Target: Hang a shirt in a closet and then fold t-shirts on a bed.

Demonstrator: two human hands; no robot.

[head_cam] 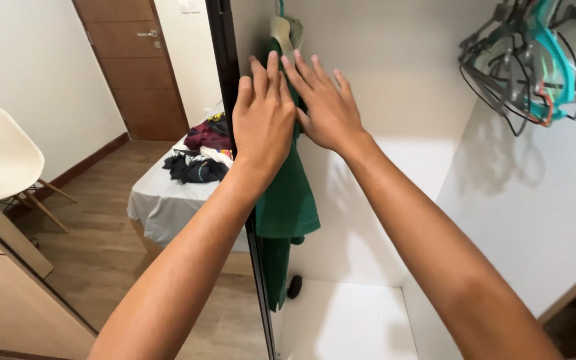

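Observation:
A dark green garment (288, 200) hangs on a hanger (281, 27) at the left end of a white wardrobe. My left hand (263, 117) lies flat on its upper part, fingers together and pointing up. My right hand (325, 107) presses on the garment just to the right, fingers spread. Neither hand grips anything. Both hands cover the garment's upper part.
The black wardrobe edge (225, 73) runs down beside my left hand. Several empty hangers (528, 60) hang at the upper right. A bed (168, 200) with a pile of clothes (201, 153) stands behind. A white chair (1, 157) and a wooden door (135, 67) are to the left.

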